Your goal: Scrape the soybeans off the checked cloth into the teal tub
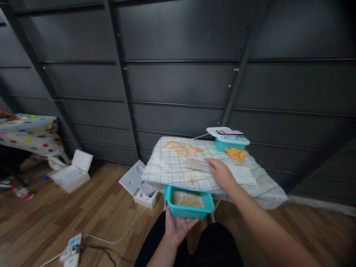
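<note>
Grains (183, 149) lie on checked cloth (158, 167) and in teal tub (190, 213), by cloth's near edge. I grip tub from below w/ L hand (177, 225), palm up; R arm reaches fwd, R hand (220, 172) clamping white scraper (197, 163). Bare cloth L of scraper.

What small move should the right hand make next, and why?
Perhaps sweep its white scraper toward the near edge of the cloth: a small pile of grains lies between the two, and the left hand holds the teal box, with grains inside, at that edge.
</note>
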Tool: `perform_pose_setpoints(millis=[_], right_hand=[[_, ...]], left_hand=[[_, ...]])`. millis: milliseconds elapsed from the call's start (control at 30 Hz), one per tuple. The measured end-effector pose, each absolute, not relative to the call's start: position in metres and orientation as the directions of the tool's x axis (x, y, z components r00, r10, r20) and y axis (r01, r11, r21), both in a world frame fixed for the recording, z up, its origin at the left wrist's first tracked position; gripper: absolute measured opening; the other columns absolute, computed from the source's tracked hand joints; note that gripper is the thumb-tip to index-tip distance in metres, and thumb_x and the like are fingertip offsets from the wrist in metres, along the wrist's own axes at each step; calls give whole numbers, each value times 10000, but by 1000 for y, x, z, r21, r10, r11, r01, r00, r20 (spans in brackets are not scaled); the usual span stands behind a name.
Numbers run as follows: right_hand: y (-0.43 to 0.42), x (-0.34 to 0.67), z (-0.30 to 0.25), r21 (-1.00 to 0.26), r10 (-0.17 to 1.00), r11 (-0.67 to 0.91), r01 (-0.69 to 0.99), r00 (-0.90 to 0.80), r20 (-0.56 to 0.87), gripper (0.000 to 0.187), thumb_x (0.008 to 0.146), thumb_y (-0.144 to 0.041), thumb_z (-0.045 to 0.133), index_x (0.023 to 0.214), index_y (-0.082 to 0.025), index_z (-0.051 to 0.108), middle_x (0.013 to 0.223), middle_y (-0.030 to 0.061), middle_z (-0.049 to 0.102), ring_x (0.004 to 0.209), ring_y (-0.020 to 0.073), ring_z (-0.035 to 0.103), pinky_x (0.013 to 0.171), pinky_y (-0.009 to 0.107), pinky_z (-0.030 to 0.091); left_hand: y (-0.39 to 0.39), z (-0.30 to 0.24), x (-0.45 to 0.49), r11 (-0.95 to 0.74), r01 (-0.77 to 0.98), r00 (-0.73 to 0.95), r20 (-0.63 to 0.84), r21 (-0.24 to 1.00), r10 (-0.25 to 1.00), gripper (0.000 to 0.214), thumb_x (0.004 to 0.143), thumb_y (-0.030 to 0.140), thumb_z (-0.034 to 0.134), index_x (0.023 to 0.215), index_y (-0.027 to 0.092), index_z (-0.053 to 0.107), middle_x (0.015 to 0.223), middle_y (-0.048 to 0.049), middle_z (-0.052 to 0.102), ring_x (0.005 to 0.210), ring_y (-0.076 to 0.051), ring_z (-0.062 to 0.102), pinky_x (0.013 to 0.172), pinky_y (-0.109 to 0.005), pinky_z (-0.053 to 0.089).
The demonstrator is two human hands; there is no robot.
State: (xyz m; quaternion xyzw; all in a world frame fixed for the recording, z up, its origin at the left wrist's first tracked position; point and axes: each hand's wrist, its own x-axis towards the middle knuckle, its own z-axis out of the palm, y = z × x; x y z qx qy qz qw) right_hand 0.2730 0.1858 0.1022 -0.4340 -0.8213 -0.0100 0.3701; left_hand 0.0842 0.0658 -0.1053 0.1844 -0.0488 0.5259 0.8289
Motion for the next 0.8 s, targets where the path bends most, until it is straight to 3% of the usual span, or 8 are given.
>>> perform_pose_setpoints(millis=[167,800], right_hand=[[215,264,98,-261,723,569,780,-322,612,387,855,-99,375,1133,-146,641,1091,108,683,999,215,611,932,383,451],[186,261,112,-178,697,689,702,-576,426,481,810,-14,384,1225,-124,602,1104,107,680,996,199,587,920,327,426]], left_hand=[[68,-104,84,379,-882,461,343,282,819,792,806,728,187,1325,215,496,1422,-114,456,1326,-355,364,1107,-576,70],[63,-97,85,387,-886,435,171,254,884,742,814,682,305,1347,186,447,1427,-152,444,1310,-374,376,1089,-582,124]])
